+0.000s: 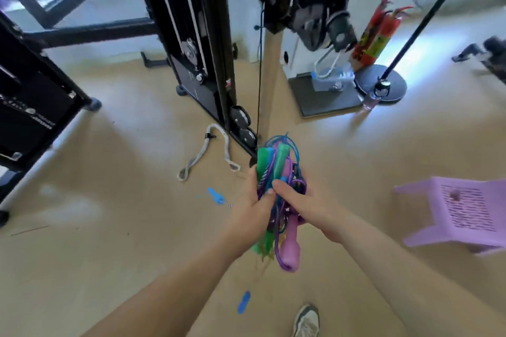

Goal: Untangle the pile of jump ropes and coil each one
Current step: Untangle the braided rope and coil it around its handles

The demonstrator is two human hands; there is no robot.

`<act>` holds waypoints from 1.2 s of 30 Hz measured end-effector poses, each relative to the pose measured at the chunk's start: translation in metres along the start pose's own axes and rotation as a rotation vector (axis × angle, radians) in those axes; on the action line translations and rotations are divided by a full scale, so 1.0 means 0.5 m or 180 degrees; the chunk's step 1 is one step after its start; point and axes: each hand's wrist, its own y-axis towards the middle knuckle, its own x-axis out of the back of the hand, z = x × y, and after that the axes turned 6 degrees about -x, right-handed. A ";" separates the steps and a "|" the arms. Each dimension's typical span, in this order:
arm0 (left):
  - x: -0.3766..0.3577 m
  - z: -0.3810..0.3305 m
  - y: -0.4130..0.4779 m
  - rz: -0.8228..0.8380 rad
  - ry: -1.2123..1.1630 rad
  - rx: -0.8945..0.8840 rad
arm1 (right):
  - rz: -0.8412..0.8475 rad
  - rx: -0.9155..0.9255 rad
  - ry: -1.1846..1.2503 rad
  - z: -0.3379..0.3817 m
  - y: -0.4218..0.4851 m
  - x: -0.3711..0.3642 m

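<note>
While left hand [253, 201] and right hand [299, 209] clutch the ropes [283, 157], they seem light, limp; take the stiff handle [290, 250] at 6 o'clock.

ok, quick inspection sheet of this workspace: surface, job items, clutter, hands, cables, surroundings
Surface: tan floor; no table seen.
Job's things: tangled jump rope bundle, green, blue, purple and pink, held above the floor; blue handle and second blue handle apart from it, hanging or lying, cannot tell.
Clutter: grey rope strap on the floor; purple stool tipped over.
Hands: left hand and right hand both grip the bundle.
Cables: black cable hanging straight down.
Surroundings: black cable machine; shoe.
</note>
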 end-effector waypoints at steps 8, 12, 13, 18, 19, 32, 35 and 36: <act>-0.291 -0.178 0.150 0.0215 0.0173 -0.0197 | -0.0139 0.0307 -0.0013 0.114 -0.055 0.356; -0.394 -0.234 0.242 0.0436 0.0330 -0.0390 | -0.0258 0.0407 -0.0155 0.157 -0.038 0.499; -0.419 -0.247 0.264 0.0535 0.0421 -0.0440 | -0.0277 0.0388 -0.0190 0.163 -0.030 0.531; -0.532 -0.293 0.379 0.0732 0.1035 -0.0798 | -0.0403 0.0295 -0.0431 0.188 0.019 0.681; -0.551 -0.299 0.405 0.0791 0.1186 -0.0775 | -0.0419 0.0303 -0.0461 0.192 0.030 0.709; -0.725 -0.312 0.708 0.0131 0.1621 -0.0249 | 0.0387 0.0393 -0.1592 0.271 0.327 1.012; -0.726 -0.309 0.733 -0.0132 0.1470 -0.0053 | 0.0716 0.0252 -0.1577 0.294 0.379 1.018; -0.723 -0.309 0.745 -0.0191 0.1443 0.0028 | 0.0820 0.0251 -0.1604 0.305 0.396 1.018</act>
